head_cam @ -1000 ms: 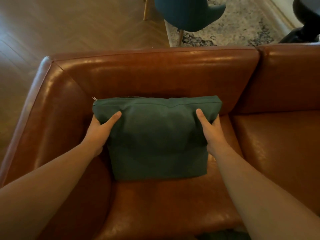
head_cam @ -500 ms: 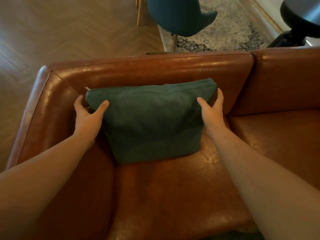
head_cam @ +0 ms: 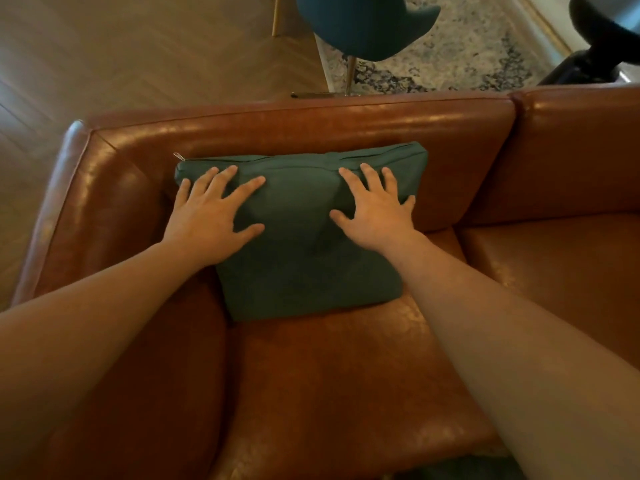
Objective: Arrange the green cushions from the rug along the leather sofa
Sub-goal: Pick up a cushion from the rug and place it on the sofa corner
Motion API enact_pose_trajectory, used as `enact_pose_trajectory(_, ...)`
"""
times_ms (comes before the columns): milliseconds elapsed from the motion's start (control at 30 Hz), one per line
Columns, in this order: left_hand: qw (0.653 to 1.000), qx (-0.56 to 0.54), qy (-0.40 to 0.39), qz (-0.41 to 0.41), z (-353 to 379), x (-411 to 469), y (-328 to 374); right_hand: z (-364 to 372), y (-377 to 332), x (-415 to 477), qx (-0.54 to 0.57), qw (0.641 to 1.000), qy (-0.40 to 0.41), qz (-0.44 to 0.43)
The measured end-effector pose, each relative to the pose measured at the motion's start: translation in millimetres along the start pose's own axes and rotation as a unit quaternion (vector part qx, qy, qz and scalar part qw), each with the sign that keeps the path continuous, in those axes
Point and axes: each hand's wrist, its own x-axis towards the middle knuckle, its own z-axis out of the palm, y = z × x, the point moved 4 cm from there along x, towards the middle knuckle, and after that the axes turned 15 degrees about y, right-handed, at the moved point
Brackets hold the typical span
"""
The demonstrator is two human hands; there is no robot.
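A dark green cushion [head_cam: 304, 271] leans against the backrest of the brown leather sofa [head_cam: 311, 129], on the leftmost seat near the corner. Its zipped edge faces up. My left hand [head_cam: 211, 216] lies flat on the cushion's upper left face with fingers spread. My right hand [head_cam: 377, 209] lies flat on its upper right face, fingers spread too. Both palms press on the fabric and neither hand grips it.
The sofa's left armrest [head_cam: 59, 209] borders the seat, and a second seat [head_cam: 554, 265] extends to the right. Behind the sofa stand a teal chair [head_cam: 360, 26] on a patterned rug [head_cam: 467, 53], wooden floor [head_cam: 121, 57] and a dark object [head_cam: 602, 32] at top right.
Both hands left the cushion's side edges and moved onto its front face, palms flat. The cushion now rests against the backrest.
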Motion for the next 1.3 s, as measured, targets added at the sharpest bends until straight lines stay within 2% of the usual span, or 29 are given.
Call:
enact_pose_trajectory(67,0.999,0.006,0.033,-0.023,-1,-2,-4,-5,3,4,-0.037,0.999,0.016,-0.021)
enact_pose_trajectory(133,0.994,-0.002,0.072,-0.084,-4,-4,-13,-9,13,6,-0.052,0.998,0.024,-0.012)
enact_pose_trajectory(200,0.988,-0.026,0.069,-0.138,-4,-6,-23,-10,27,8,-0.043,0.999,0.014,0.013)
enact_pose_trajectory(267,0.985,-0.051,0.056,-0.154,-3,-9,-27,-9,36,8,-0.035,0.999,-0.004,0.015)
enact_pose_trajectory(333,0.97,-0.116,0.079,-0.199,-3,-15,-28,-9,37,8,-0.025,1.0,-0.002,0.009)
enact_pose_trajectory(400,0.919,-0.226,0.092,-0.311,4,-22,-37,-13,39,8,-0.005,0.999,0.037,0.029)
enact_pose_trajectory(467,0.837,-0.345,0.073,-0.419,16,-27,-45,-14,49,8,0.045,0.992,0.076,0.089)
enact_pose_trajectory(533,0.771,-0.426,0.037,-0.472,29,-29,-47,-10,58,9,0.088,0.984,0.092,0.125)
enact_pose_trajectory(600,0.748,-0.463,0.009,-0.475,36,-27,-42,-5,62,10,0.094,0.984,0.096,0.121)
enact_pose_trajectory(700,0.742,-0.48,0.01,-0.467,37,-22,-38,-2,65,11,0.117,0.981,0.102,0.118)
enact_pose_trajectory(800,0.723,-0.509,0.011,-0.466,35,-21,-38,-6,67,9,0.174,0.966,0.141,0.13)
enact_pose_trajectory(900,0.711,-0.526,0.007,-0.467,32,-23,-39,1,75,6,0.29,0.915,0.153,0.236)
enact_pose_trajectory(967,0.689,-0.549,0.006,-0.474,31,-23,-37,11,76,6,0.379,0.863,0.131,0.308)
enact_pose_trajectory(1000,0.677,-0.559,0.013,-0.479,30,-23,-35,15,75,7,0.397,0.85,0.131,0.321)
enact_pose_trajectory(1100,0.664,-0.569,0.048,-0.483,29,-25,-35,16,68,7,0.418,0.838,0.158,0.314)
enact_pose_trajectory(1300,0.678,-0.562,0.071,-0.468,30,-32,-34,22,67,-2,0.43,0.838,0.166,0.293)
